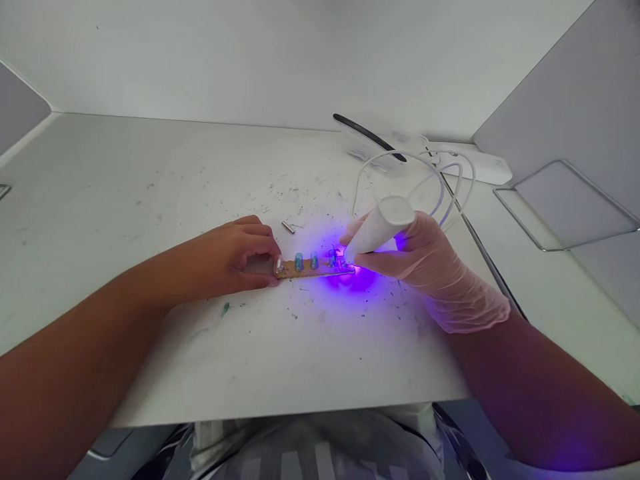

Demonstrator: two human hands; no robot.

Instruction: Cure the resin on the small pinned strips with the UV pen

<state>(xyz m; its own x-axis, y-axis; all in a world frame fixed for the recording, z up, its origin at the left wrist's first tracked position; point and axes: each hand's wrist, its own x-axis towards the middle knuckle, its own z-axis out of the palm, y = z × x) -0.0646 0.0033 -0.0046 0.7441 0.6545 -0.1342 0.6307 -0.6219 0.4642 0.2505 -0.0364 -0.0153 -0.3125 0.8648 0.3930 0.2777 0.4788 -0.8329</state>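
Pinching the strip (289,272) with my left hand (245,257), lamp (383,221) gripped in my right hand (425,260), I light the right end; whether other pieces (299,261) are done, I can't tell.

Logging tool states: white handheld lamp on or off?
On: violet light glows at the white lamp's tip, spilling across the strip and table.

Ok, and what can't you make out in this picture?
- Head view: white lamp's tip, lost in violet glare.
- Head view: part of the right hand, hidden behind the lamp.
- Head view: blue-green pieces' fine patterns, too small.
- Head view: wire frame, cut off by the right edge.
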